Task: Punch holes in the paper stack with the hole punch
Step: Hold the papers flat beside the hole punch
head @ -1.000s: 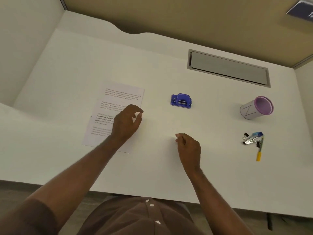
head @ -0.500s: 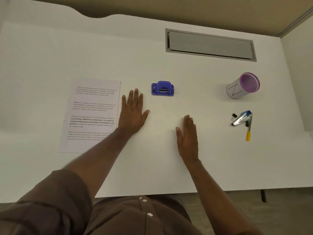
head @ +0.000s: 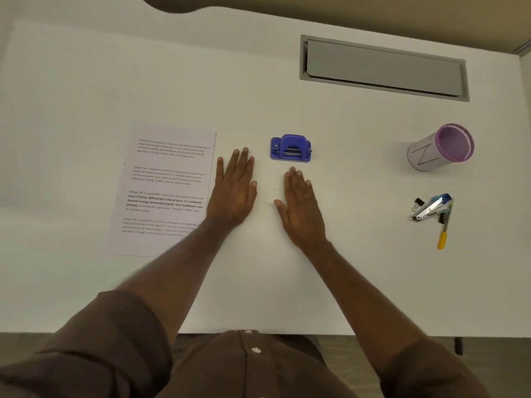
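since neither hand holds anything, i read this as a start pose: my left hand (head: 234,193) and right hand (head: 301,209) lie flat on the white surface (head: 86,90) at mid-frame, fingers straight and close together. the paper stack (head: 165,191) sits left of centre, just beside the left hand and under that forearm, so easy to pick up. the hole punch (head: 290,148) stands just above the right fingertips, apart from them. nothing looks punched yet, i judge.
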`<state>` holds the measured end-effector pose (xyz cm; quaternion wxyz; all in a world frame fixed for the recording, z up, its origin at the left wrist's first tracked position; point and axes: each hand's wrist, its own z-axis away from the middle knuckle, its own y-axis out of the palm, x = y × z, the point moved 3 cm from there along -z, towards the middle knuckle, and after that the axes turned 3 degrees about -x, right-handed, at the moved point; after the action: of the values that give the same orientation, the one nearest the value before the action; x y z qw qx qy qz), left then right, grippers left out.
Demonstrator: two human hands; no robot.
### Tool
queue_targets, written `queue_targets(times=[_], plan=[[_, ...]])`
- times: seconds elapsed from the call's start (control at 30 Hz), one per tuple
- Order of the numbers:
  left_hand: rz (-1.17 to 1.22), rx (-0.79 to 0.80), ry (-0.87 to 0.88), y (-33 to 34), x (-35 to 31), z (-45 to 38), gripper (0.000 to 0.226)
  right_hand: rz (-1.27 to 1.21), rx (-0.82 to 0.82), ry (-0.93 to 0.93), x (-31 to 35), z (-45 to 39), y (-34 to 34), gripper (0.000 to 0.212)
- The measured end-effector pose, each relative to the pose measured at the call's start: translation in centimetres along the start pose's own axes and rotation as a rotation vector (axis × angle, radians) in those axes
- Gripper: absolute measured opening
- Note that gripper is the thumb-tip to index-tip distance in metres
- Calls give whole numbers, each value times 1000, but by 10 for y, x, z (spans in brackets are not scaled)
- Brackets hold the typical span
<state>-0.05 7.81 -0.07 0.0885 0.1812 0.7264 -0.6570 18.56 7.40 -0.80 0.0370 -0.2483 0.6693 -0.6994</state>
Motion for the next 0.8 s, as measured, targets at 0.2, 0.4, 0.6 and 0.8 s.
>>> queue_targets(times=[0.2,0.4,0.6,0.8], plan=[[-52,65,-16,1,1,-2,60,-84,73,-195,23,9,4,59],[-40,81,-39,2,2,-4,56,-1024,-133,341,15,23,-30,45],[-10,62,24,-3,11,-13,54,-1440,-449,703,5,53,-35,46],[-39,58,21,0,15,-21,58,-1474,-518,705,30,35,-17,44]])
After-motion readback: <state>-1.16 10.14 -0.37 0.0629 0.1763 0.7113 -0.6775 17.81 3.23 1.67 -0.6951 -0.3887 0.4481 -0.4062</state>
